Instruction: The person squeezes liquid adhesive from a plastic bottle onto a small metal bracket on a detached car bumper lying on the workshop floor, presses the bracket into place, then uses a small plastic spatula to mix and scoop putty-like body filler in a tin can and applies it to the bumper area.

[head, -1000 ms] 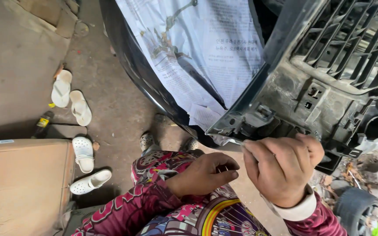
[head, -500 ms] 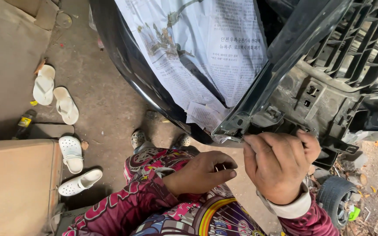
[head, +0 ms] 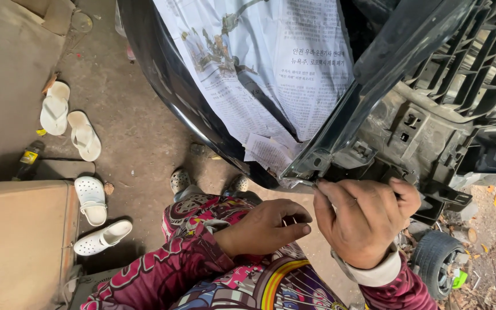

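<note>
The bumper [head: 340, 143], a dark car part covered with newspaper [head: 259, 74], stands tilted over the person's lap, and its lower corner is just above both hands. The right hand [head: 363, 221] is closed at this corner, the fingertips pinched on the edge where a small paper flap [head: 268, 152] hangs down; what it pinches exactly, I cannot tell. The left hand [head: 265, 227] is curled just beside it, the thumb and fingers pressed together on something small and dark. The step in hand seems to be fixing the paper cover at the corner. The next move probably needs a steady pull along the edge, without tearing the paper. On the dirt floor [head: 139, 132] lie white sandals [head: 70, 120] and white clogs [head: 96, 215], beside a cardboard box [head: 18, 241].
</note>
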